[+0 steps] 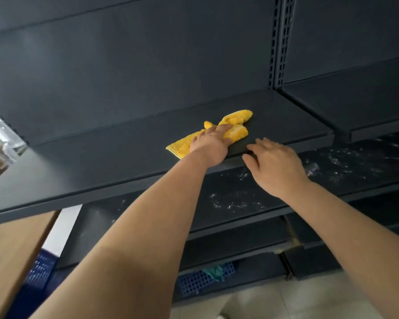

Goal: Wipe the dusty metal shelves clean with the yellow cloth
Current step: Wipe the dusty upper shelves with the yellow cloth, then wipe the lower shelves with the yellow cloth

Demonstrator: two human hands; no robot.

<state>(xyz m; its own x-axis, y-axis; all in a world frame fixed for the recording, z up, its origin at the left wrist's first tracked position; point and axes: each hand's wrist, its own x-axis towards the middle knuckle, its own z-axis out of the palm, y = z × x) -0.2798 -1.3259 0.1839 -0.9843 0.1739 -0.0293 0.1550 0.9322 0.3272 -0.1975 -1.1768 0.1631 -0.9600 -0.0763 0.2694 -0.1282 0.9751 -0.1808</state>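
A yellow cloth (234, 126) lies bunched on the upper dark metal shelf (115, 157), near its front edge. My left hand (211, 143) presses flat on the cloth's near part, fingers pointing right. My right hand (274, 166) rests on the shelf's front lip just to the right, fingers apart and holding nothing. The shelf below (346, 166) shows white dust smears and specks.
A slotted upright post (279, 42) divides the shelving, with another shelf bay (355, 109) to its right. Lower shelves hold a blue perforated basket (200, 279) with a green rag. A wooden panel (12, 256) stands at the left; pale floor tiles show below.
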